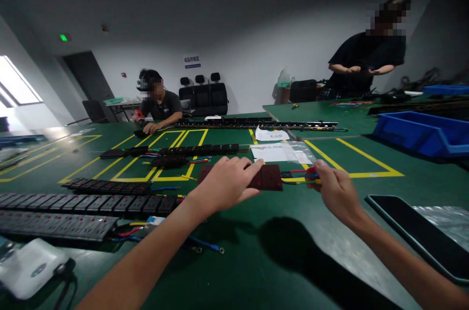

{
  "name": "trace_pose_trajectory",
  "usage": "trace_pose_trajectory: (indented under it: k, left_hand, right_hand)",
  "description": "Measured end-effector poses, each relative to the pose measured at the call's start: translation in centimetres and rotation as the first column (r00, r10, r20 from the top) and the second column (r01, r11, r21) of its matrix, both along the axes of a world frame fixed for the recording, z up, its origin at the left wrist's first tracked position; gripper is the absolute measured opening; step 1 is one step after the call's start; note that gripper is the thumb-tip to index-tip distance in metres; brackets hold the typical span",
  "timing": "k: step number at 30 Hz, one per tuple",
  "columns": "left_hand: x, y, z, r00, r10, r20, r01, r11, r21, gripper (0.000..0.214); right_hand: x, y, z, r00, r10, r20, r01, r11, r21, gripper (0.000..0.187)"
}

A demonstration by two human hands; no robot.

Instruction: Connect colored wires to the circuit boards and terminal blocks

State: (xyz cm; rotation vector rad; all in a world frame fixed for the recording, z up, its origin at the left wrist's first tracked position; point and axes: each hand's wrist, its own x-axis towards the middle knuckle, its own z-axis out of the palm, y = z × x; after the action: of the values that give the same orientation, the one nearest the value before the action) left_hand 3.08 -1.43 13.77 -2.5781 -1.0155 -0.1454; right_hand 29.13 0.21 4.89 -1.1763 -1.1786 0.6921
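A short dark-red socket strip (pixel 271 178) lies in front of me over the green table. My left hand (pixel 230 180) rests over its middle, with the fingers bent around it and the thumb along the near side. Coloured wires (pixel 298 176), red, blue and yellow-green among them, come out of the strip's right end. My right hand (pixel 337 190) is closed on these wires, thumb uppermost; their tips are partly hidden by the fingers. Just beyond the strip lie white paper sheets (pixel 269 152) and a clear plastic bag (pixel 301 152).
Several black socket strips (pixel 84 206) with loose wires lie to the left, near a white device (pixel 34 268). A phone (pixel 421 236) and a blue bin (pixel 421 133) are on the right. One co-worker (pixel 161 104) sits across the table; another (pixel 366 60) stands at the right.
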Motion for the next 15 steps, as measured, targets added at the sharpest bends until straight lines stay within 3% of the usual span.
trace_pose_trajectory:
  k: [3,5,9,12,15]
  left_hand:
    - [-0.2,-0.1,-0.3,0.999,0.01,-0.032,-0.01,1.0,-0.004,0.064]
    - [-0.5,0.1,-0.5,0.999,0.005,-0.042,-0.006,1.0,-0.012,0.064]
    - [-1.7,1.0,-0.3,0.999,-0.004,-0.041,0.001,0.998,-0.068,0.062]
    - [-3.9,2.1,0.6,0.999,0.025,-0.036,-0.029,0.993,-0.117,0.059]
    - [-7.5,3.9,1.6,0.991,0.112,-0.073,-0.123,0.978,-0.167,0.058]
  right_hand:
    - [-0.3,-0.3,-0.4,0.995,-0.009,0.097,0.01,1.0,-0.008,0.061]
    - [-0.7,-0.5,-0.6,0.997,-0.003,0.077,0.004,1.0,-0.015,0.064]
    - [-1.2,-0.7,-0.6,0.978,0.2,-0.063,-0.206,0.971,-0.121,0.071]
    - [-0.9,-1.0,-0.4,0.929,0.349,-0.127,-0.37,0.898,-0.237,0.076]
    - [0.6,-2.4,-0.9,0.933,0.357,-0.042,-0.351,0.877,-0.33,0.073]
